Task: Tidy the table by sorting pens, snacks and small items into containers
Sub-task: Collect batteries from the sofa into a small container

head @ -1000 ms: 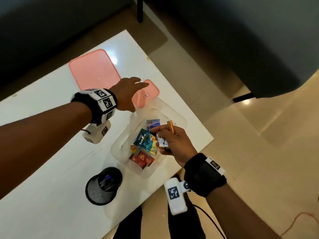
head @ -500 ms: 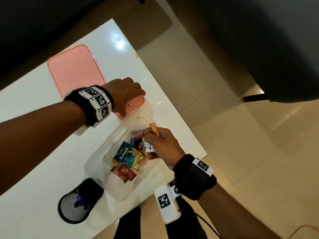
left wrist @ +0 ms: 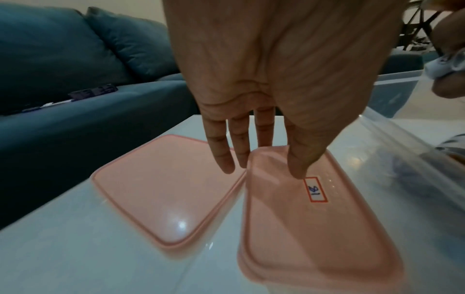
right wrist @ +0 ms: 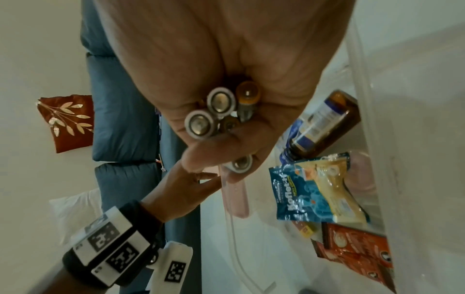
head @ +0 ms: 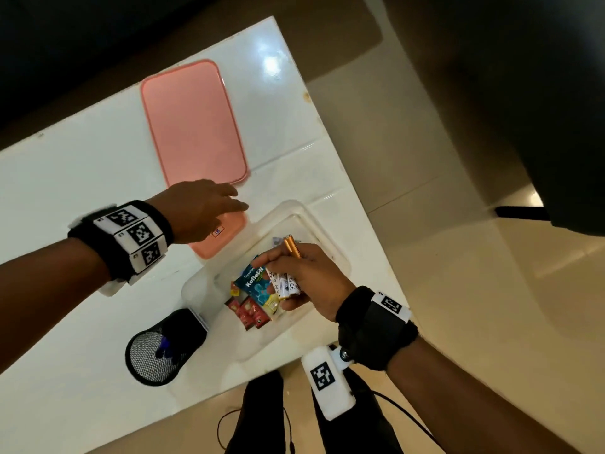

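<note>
My right hand grips a bundle of several batteries, white ones and an orange one, above the clear plastic bin. In the right wrist view the batteries' ends show inside my fist. The bin holds a blue Koflet snack packet, red sachets and a brown bottle. My left hand hovers with straight fingers over a small pink-lidded container, its thumb tip close to the lid.
A large pink lid lies flat on the white table beyond my left hand. A black mesh pen cup stands near the table's front edge, left of the bin. A blue sofa borders the far side.
The left hand's fingers have straightened from curled over the small pink lid. The right hand still grips the batteries over the bin. The head view shifted.
</note>
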